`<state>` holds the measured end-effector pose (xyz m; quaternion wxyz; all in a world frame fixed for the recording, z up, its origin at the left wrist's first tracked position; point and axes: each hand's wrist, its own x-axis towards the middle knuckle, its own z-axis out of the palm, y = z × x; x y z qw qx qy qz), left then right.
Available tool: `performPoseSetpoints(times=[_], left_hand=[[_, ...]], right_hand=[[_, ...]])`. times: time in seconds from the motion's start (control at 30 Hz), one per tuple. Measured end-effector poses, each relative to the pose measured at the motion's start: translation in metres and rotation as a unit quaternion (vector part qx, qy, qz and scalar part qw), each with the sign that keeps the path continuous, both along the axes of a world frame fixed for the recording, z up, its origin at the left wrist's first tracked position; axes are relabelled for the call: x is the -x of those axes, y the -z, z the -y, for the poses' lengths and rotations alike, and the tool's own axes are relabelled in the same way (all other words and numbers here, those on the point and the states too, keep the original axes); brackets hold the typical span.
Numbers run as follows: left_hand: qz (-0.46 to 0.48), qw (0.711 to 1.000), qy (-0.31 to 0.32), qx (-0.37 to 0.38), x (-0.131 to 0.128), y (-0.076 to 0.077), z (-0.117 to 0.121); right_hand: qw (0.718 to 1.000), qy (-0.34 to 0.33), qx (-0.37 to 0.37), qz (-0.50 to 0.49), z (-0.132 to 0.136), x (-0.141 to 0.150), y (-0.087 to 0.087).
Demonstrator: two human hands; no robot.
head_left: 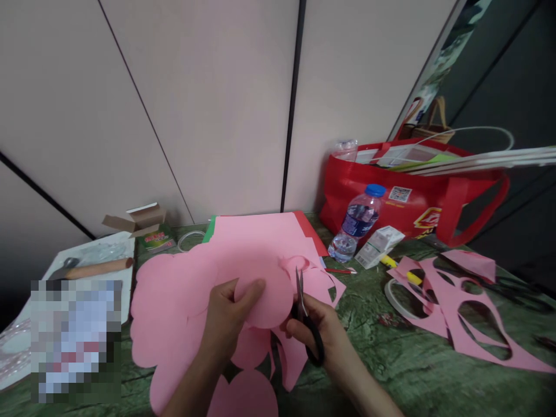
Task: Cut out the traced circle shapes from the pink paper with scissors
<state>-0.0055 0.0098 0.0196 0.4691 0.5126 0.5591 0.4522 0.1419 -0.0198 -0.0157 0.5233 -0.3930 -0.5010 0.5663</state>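
Observation:
My left hand (232, 304) pinches a round piece of pink paper (273, 298), its thumb lying on top. In my right hand (319, 324) is a pair of black-handled scissors (300, 295), blades pointing up beside the circle's right edge. Whether the blades are parted widely is hard to see. A narrow pink paper strip (299, 262) curls near the scissor tips. Under and around both hands lie many pink paper pieces with rounded edges (169, 301), over pink sheets (260, 227) at the back.
Cut-out pink scraps (452, 301) and a tape roll (399, 301) lie on the right of the green table (369, 370). Behind stand a water bottle (354, 226), a small white carton (380, 246) and a red bag (391, 191). At left are an opened box (154, 231) and a wooden-handled tool (99, 268).

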Motion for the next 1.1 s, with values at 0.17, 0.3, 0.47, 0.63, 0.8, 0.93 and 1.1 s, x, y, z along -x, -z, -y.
performPoseSetpoints(times=[0.17,0.3,0.47,0.63,0.8,0.93,1.1], left_hand=[[-0.041,0.999,-0.017,-0.02,0.004,-0.005,0.0],[-0.062,0.997,-0.011,-0.041,0.005,-0.006,0.0],[-0.104,0.991,0.015,-0.081,0.007,-0.006,-0.001],[-0.132,0.988,0.038,-0.073,0.009,-0.006,-0.001],[-0.128,0.989,0.039,-0.065,0.01,-0.007,-0.001],[-0.139,0.987,0.044,-0.061,0.011,-0.007,-0.003],[-0.144,0.986,0.048,-0.062,0.012,-0.008,-0.003]], right_hand=[[0.999,-0.045,0.015,-0.016,0.0,-0.002,-0.005],[0.997,-0.07,0.024,-0.027,0.001,-0.002,-0.004],[0.996,-0.085,0.023,-0.032,0.0,-0.002,-0.001],[0.995,-0.09,0.031,-0.019,0.001,-0.002,0.001],[0.995,-0.093,0.03,-0.016,0.001,-0.003,0.004],[0.995,-0.096,0.032,-0.019,0.001,-0.003,0.003],[0.995,-0.097,0.028,-0.015,0.001,-0.003,0.001]])
